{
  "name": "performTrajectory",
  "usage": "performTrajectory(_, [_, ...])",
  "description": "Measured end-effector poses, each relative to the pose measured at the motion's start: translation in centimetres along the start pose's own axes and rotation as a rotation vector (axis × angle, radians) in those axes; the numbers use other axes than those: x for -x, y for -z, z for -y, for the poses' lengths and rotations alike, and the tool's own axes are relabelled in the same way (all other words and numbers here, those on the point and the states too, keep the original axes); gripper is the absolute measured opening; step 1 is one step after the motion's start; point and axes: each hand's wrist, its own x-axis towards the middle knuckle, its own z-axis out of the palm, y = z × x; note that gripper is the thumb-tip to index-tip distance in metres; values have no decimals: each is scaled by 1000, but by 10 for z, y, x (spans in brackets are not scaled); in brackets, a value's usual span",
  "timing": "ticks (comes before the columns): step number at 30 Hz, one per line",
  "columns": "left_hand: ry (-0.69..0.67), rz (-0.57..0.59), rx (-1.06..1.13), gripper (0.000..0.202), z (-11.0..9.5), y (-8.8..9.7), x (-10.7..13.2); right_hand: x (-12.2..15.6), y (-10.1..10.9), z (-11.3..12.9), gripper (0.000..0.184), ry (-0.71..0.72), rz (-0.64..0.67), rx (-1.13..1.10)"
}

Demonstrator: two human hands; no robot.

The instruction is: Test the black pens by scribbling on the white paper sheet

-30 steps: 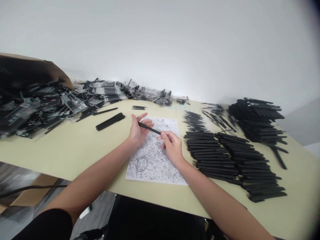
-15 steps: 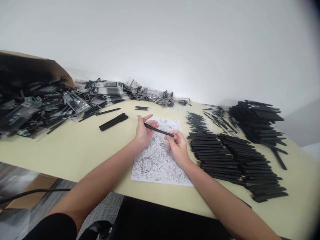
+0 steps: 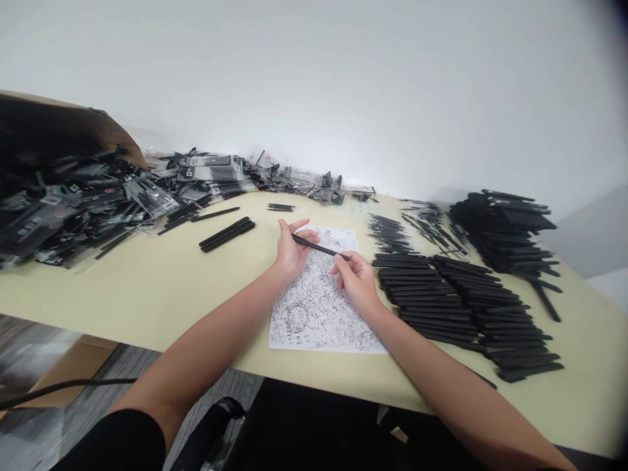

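Observation:
A slim black pen point(image 3: 321, 248) slants over a sheet of paper point(image 3: 324, 314) covered in dense dark scribbles. My right hand point(image 3: 358, 281) is closed on the pen's right end, pinching it between thumb and fingers. The other end rests against the inside of my left hand point(image 3: 292, 252), whose thumb points up and whose fingers are loosely spread. Left of that hand lie a few black pens point(image 3: 227, 234) side by side. Close to my right hand are rows of black pens point(image 3: 422, 294) and a stack of thin dark pieces point(image 3: 390, 233).
An open cardboard box point(image 3: 115, 134) at the left spills clear packets point(image 3: 210, 167) along the wall. A heap of black pens point(image 3: 495, 226) stands at the far right. Thin loose pieces point(image 3: 280, 207) lie behind my left hand. The table's front edge point(image 3: 196, 363) runs beneath my forearms.
The view has shifted slightly, so the scene sits a little differently. Both hands still have the pen between them, over the sheet, in nearly the same pose.

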Motion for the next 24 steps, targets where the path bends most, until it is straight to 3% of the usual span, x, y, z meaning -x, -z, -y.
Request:
performTrajectory(10, [21, -18, 28, 68, 1, 0, -6, -2, 1, -3, 32, -2, -43, -42])
performTrajectory(16, [30, -17, 23, 68, 0, -2, -3, 1, 2, -3, 43, 2, -18, 13])
performTrajectory(24, [33, -26, 24, 66, -1, 0, 0, -1, 1, -2, 37, -10, -58, -99])
